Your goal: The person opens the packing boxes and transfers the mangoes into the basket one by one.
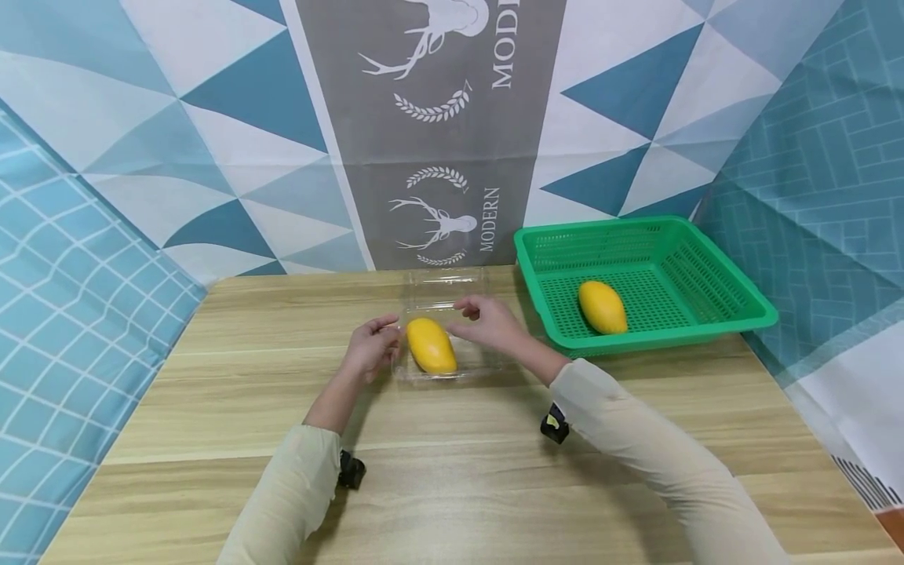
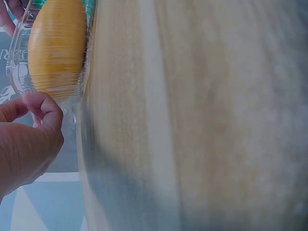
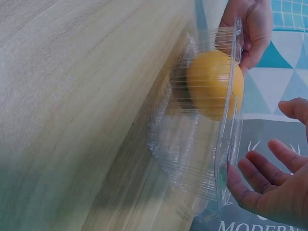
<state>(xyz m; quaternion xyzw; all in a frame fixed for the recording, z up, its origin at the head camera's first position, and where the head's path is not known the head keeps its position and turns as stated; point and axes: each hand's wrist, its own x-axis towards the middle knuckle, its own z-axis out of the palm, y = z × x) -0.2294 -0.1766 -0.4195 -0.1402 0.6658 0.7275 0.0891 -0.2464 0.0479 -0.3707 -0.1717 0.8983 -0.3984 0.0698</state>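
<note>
The left grip (image 1: 371, 346) pinches the left rim of a clear rectangular plastic box (image 1: 475, 359) holding a yellow oval mango (image 1: 431, 345); the right grip (image 1: 492, 323), fingers loosely spread, holds nothing.

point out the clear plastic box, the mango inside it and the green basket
Clear plastic box (image 3: 199, 147): right wrist view, ribbed side wall.
Mango (image 1: 431, 345): head view, middle of its yellow skin.
Green basket (image 1: 658, 297): head view, bare part of its mesh floor.

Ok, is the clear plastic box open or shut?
The box is open: in the head view, its lid is folded back on the far side, leaving the yellow fruit inside uncovered.
</note>
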